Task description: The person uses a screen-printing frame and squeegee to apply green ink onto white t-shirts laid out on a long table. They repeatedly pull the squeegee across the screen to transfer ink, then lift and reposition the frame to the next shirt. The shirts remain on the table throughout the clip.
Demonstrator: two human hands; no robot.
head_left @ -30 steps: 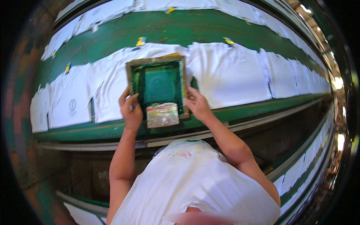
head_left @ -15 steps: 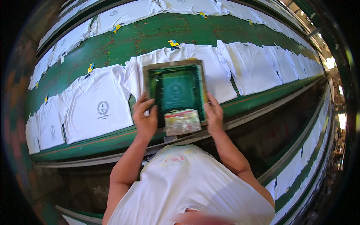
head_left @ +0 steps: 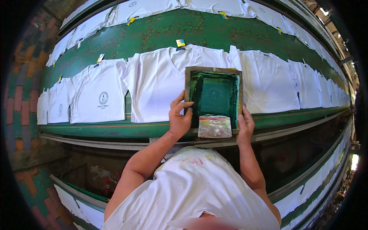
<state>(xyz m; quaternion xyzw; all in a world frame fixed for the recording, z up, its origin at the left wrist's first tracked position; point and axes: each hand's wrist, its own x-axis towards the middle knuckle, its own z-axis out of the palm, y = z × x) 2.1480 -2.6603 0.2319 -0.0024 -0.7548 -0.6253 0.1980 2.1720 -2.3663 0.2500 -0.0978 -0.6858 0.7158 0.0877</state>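
Head view: left hand (head_left: 180, 119) grips left edge of printing frame (head_left: 213, 97), fingers curled over its rim. Right hand (head_left: 245, 124) holds right lower edge, fingers probably wrapped beneath. Frame lies on white shirt (head_left: 165, 86) on green bench (head_left: 153, 34). Smeared scraper (head_left: 215, 127) rests inside frame.

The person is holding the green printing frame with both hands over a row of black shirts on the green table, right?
Not quite: the head view shows white shirts, not black. The rest holds: the left hand and the right hand grip the sides of the green printing frame over the row of shirts on the green table.
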